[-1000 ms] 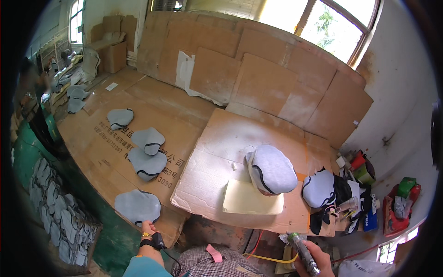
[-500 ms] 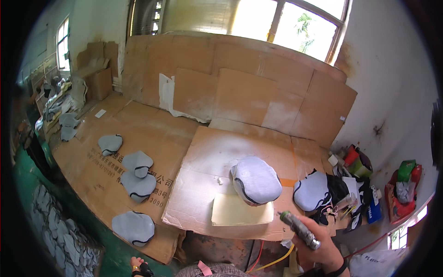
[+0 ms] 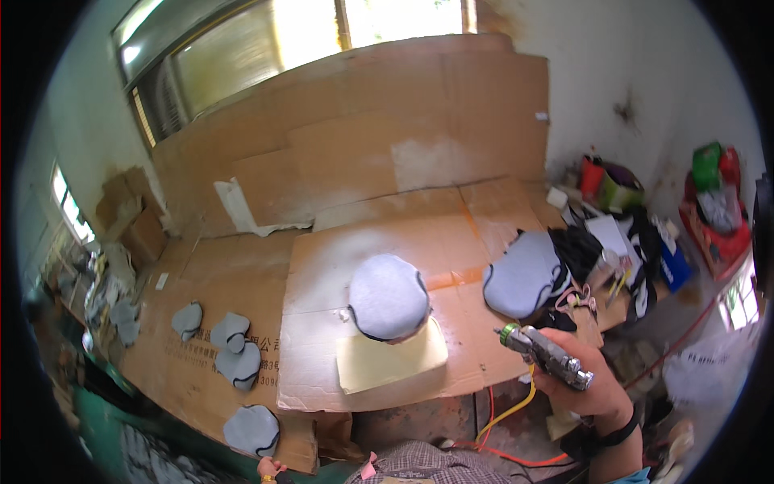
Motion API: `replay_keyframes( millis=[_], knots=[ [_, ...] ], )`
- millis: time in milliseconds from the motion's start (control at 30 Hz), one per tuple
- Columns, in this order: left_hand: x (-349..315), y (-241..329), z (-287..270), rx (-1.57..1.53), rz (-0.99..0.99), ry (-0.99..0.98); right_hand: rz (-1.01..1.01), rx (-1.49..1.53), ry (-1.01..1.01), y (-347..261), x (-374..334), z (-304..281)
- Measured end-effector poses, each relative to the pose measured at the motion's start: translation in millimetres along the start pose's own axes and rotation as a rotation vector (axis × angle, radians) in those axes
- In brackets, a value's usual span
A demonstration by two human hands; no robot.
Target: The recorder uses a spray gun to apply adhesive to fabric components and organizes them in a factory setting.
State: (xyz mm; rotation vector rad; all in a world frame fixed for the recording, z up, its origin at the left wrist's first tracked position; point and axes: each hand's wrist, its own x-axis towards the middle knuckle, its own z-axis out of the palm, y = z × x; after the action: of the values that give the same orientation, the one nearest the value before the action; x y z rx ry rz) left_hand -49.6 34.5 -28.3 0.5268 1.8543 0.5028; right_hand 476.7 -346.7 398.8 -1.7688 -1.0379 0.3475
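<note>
In my right hand is a small metal spray gun with a green ring near its tip, its nozzle end toward the left. My left hand is low in the picture, at the lower edge of a grey rounded fabric piece with black edging; its fingers look bunched, but their grip is too small to make out. Ahead, a larger grey fabric piece with black edging rests raised on a cardboard sheet, just behind a pale yellow block.
More grey pieces lie on the left cardboard. Another grey piece sits at the right beside black cloth and a jar. A cardboard screen stands at the back. A yellow hose hangs below the table edge, and red bags are far right.
The view has turned, shifting the scene. My left hand has come up to the edge of the nearest left grey piece. My right hand still holds the spray gun.
</note>
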Motion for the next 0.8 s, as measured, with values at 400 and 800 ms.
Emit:
replay_keyframes(
  millis=[400,800],
  knots=[
    [-81.3,93.1,94.4,0.078,0.318,0.139,0.071,0.193,-0.093,61.2,-103.3,-59.2],
    [-142.7,78.6,151.2,0.046,0.530,-0.067,0.052,0.059,0.028,34.9,-122.5,-55.3]
  ],
)
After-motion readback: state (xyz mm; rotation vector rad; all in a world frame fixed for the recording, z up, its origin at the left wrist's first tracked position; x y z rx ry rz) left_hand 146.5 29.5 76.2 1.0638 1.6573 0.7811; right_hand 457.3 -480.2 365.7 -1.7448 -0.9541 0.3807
